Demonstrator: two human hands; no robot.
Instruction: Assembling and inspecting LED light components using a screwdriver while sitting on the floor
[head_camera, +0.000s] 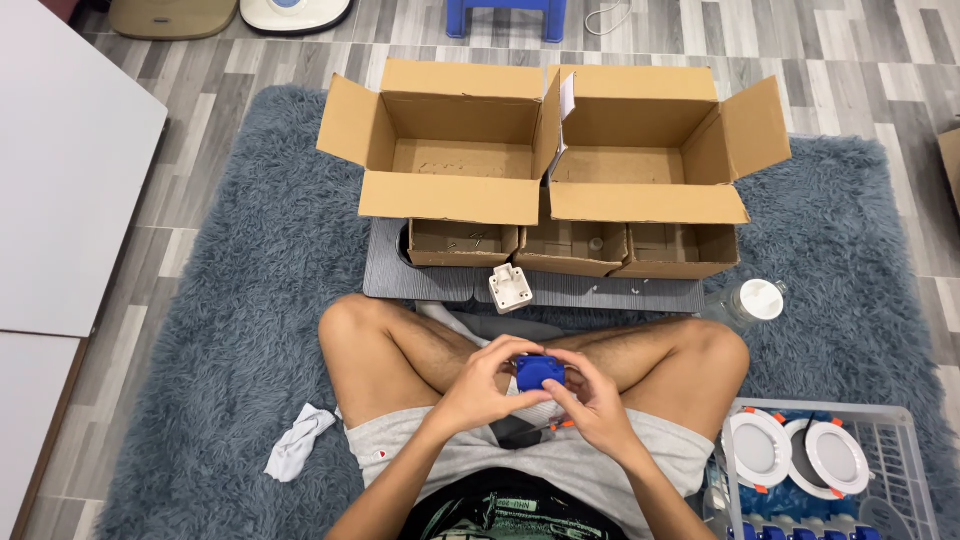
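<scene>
Holding one small blue part (540, 371) between both hands over the crossed legs, at frame centre. Left hand (487, 385) at 9 o'clock of the part, right hand (592, 397) at 3 o'clock, each grip pinched onto the blue part, fingertips touching it. Beneath the hands, something dark with orange tips (545, 428), too hidden to name. At 12 o'clock, two large open cardboard boxes (455, 150) side by side, flaps touching in the middle; just below, three small open cartons (570, 245) in a row on a grey board (600, 292). One white square part (510, 288) at the board's near edge. One clear jar with white lid (755, 301) at 2 o'clock. At 4 o'clock, white crate (905, 440) with three round white lamps (758, 449), perhaps more out of frame. One white cloth (297, 445) at 8 o'clock on blue-grey rug (230, 300). Open rug on both flanks.
</scene>
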